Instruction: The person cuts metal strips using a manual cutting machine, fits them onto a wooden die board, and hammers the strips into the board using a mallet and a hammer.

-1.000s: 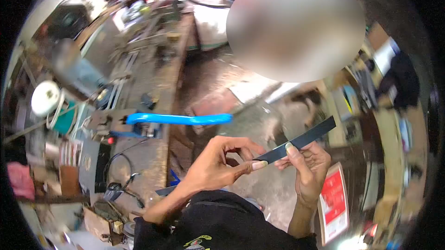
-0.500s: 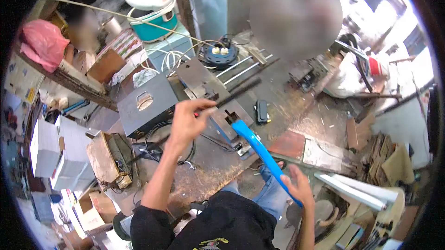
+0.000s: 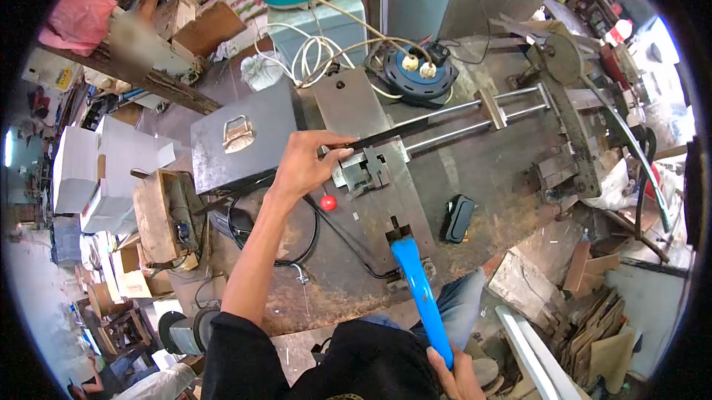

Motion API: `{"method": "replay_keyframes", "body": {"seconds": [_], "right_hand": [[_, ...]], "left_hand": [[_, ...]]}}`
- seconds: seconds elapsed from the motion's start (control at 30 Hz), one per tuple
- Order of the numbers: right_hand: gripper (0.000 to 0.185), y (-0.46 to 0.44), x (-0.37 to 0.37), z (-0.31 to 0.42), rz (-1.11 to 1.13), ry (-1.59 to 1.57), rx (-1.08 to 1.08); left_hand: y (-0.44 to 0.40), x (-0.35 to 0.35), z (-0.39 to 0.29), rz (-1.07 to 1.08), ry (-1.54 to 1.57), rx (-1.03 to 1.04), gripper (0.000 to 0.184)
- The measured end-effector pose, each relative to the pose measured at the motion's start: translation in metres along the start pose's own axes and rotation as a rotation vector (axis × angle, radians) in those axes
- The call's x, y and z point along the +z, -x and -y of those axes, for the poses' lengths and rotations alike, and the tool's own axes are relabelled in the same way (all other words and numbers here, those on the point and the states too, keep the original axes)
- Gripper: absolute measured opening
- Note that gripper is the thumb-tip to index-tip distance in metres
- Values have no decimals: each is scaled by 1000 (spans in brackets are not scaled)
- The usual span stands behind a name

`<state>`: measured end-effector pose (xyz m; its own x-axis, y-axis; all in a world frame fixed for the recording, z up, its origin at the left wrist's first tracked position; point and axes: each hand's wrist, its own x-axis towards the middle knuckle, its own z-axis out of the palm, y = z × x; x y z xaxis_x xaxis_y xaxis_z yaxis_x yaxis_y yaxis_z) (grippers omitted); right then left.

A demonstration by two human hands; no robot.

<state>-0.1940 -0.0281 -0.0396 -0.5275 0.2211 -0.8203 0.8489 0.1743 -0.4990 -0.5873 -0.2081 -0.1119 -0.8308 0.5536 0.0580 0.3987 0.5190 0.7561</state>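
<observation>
My left hand [image 3: 305, 166] pinches one end of a dark flat metal strip [image 3: 397, 131], held across the steel plate of a bench-mounted lever machine [image 3: 360, 114]. Beside the strip is a small notched metal block [image 3: 365, 172] on that plate. My right hand [image 3: 457, 375] is wrapped round the lower end of a long blue lever [image 3: 421, 292], whose upper end sits in a slot of the machine. Below my left wrist is a red ball knob [image 3: 328, 203].
A grey metal box [image 3: 256, 133] stands left of the machine, near a looped black cable [image 3: 315, 226]. Behind are a cable reel [image 3: 400, 77] and two steel guide rods [image 3: 460, 127]. A small black case [image 3: 459, 219] lies right of the lever.
My right hand has gone from loosely open beside the blue lever to closed round its end. My left hand has brought the strip in beside the notched block. The view has shifted.
</observation>
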Motion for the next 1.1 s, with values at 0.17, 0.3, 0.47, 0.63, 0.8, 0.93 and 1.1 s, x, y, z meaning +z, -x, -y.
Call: {"method": "replay_keyframes", "body": {"seconds": [0.17,0.3,0.47,0.63,0.8,0.93,1.1], "right_hand": [[52,19,-20,64,47,33,128],[48,13,-14,65,-45,54,47],[47,10,-14,64,-38,109,101],[50,6,-12,60,-27,49,176],[49,5,-8,48,-36,64,190],[47,6,-8,46,-25,44,200],[44,2,-10,51,22,-1,182]], "left_hand": [[4,17,7,-94,-70,66,27],[13,28,18,-147,-144,114,37],[12,29,18,-114,-125,75,41],[8,34,20,-117,-120,94,41],[7,32,23,-123,-153,137,42],[8,34,25,-128,-149,148,39],[7,34,25,-129,-130,139,40]]}}
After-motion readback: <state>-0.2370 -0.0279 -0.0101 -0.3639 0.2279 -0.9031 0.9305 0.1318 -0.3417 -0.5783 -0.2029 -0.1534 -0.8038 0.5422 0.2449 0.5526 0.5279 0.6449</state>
